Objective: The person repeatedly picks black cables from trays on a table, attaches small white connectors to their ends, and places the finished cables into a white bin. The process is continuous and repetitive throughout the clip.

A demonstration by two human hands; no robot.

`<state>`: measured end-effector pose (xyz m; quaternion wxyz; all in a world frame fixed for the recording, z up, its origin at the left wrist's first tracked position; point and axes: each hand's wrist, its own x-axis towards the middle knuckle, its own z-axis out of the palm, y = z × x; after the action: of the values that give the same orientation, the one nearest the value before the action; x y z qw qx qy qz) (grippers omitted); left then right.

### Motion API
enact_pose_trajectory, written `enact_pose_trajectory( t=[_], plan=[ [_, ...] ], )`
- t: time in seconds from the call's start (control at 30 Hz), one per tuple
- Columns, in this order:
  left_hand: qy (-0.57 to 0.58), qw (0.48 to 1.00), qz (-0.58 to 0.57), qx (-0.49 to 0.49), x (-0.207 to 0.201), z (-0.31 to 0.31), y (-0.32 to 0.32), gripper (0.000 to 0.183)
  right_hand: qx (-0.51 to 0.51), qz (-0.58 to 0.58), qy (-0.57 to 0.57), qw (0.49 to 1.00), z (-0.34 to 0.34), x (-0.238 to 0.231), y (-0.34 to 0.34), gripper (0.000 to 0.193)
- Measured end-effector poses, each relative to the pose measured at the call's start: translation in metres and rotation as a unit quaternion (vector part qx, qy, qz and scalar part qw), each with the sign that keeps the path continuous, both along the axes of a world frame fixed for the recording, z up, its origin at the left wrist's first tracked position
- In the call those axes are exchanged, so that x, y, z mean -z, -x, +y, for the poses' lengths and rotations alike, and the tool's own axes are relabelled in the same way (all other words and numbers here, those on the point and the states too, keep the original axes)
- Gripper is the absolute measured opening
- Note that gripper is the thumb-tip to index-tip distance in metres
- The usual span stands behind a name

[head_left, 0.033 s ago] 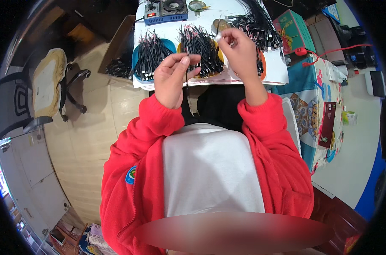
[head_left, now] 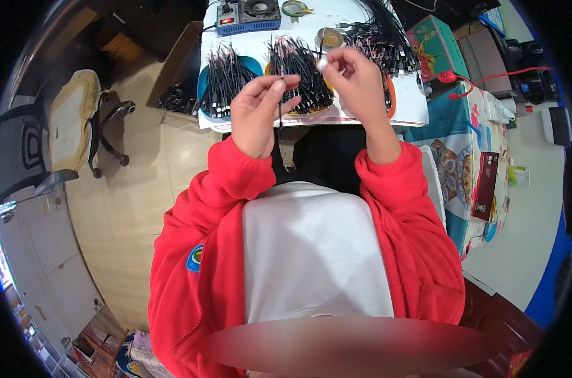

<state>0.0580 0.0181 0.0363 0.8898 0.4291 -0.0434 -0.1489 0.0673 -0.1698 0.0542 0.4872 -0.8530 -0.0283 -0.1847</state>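
1. White desk [head_left: 408, 108] sits close to the person, with both hands raised near its front edge.
2. Left hand [head_left: 255, 114]: thumb and forefinger appear pinched on a thin black cable [head_left: 280, 120], its lower part hanging free. A loose pinch could let it slide out and drop.
3. Right hand [head_left: 356, 79]: fingertips are closed on a small white scrap [head_left: 322, 64]. I cannot tell whether they also grip the dark strand [head_left: 322, 48] beside it; uneven pressure might bend or lose either.
4. Just beyond, loose ends of the cable bundle [head_left: 298, 72] could snag a passing finger, and a knuckle could knock the round dish [head_left: 334, 39].
5. Farther back, the metal box [head_left: 248, 22] has a lit red switch; if hot, it might scorch stray cable.
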Motion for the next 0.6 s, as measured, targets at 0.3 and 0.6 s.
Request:
enact_pose_trajectory(
  t=[0.3,0.6],
  plan=[
    [0.022,0.999,0.044,0.011,-0.008,-0.017,0.012,0.019,-0.061,-0.012,0.069,0.996,0.031,-0.01,0.051,0.014],
    [-0.071,0.993,-0.093,-0.005,-0.004,-0.018,0.017,0.016,-0.073,0.034,-0.136,0.987,0.018,-0.015,0.051,0.013]
  ],
)
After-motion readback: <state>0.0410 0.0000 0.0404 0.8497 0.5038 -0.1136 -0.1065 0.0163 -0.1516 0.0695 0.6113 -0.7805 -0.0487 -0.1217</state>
